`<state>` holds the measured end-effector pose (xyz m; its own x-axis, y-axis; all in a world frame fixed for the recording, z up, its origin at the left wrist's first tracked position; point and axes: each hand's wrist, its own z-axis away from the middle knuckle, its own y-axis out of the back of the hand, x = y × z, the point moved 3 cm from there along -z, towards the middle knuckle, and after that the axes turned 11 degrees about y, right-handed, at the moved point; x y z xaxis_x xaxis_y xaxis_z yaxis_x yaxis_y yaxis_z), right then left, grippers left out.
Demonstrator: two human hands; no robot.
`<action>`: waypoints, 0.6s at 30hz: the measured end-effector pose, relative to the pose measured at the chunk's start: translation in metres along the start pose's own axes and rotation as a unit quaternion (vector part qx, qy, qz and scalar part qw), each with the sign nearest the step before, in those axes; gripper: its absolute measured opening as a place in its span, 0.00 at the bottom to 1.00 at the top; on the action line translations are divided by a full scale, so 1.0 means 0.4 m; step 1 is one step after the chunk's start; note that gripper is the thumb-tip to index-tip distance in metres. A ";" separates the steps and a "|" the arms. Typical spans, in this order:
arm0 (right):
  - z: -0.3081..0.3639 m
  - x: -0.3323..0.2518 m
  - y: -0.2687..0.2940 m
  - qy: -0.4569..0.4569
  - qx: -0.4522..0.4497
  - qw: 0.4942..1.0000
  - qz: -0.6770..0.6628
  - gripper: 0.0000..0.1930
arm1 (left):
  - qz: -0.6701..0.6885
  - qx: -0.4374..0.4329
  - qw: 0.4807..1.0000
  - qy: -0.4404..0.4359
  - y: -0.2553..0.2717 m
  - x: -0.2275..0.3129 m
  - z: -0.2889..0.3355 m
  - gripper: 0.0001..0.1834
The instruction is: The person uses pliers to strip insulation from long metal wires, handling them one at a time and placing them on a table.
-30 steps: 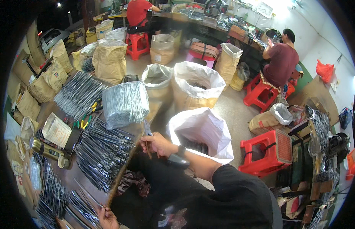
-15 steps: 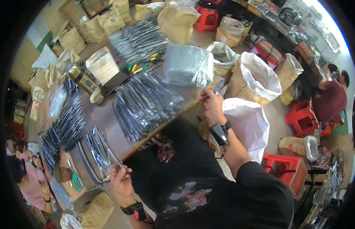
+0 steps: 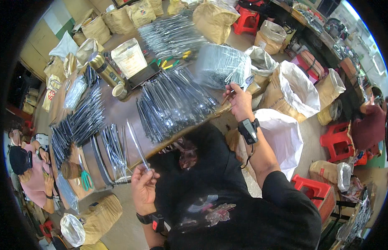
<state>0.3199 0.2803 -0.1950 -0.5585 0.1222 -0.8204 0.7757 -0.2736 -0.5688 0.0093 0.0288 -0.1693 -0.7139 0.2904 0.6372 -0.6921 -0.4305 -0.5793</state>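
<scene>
The left hand (image 3: 144, 183) pinches a strip (image 3: 137, 143) by its lower end, slanting over the table (image 3: 119, 110) between a small pile (image 3: 114, 152) and a large pile (image 3: 173, 104); the right hand (image 3: 240, 102), fingers curled, grips a tool (image 3: 248, 80) beside a wrapped bundle (image 3: 223, 63)

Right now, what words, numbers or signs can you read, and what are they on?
I don't copy print out; it stands on:
Cream bag on the table: small print, blurred.
Big open sack: dark lettering, partly blurred.
Small sack at far left: red mark, too small.
Tan sack at the top: mark too small.
Any others are too small.
</scene>
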 end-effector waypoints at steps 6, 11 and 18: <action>0.083 0.023 0.070 -0.047 0.010 0.985 0.164 0.10 | -0.005 0.020 1.000 0.001 0.033 -0.034 0.007 0.10; 0.075 0.028 0.112 0.081 0.060 0.985 0.136 0.10 | -0.007 0.033 0.999 0.013 0.052 -0.041 0.010 0.09; 0.048 0.001 0.042 0.085 0.018 0.978 0.192 0.10 | -0.028 0.005 1.000 0.004 -0.019 -0.045 0.005 0.10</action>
<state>0.3273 0.2576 -0.2038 -0.1700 0.1593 -0.9725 0.9060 -0.3630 -0.2179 0.0277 0.0250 -0.1755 -0.6752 0.3200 0.6646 -0.7297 -0.4214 -0.5385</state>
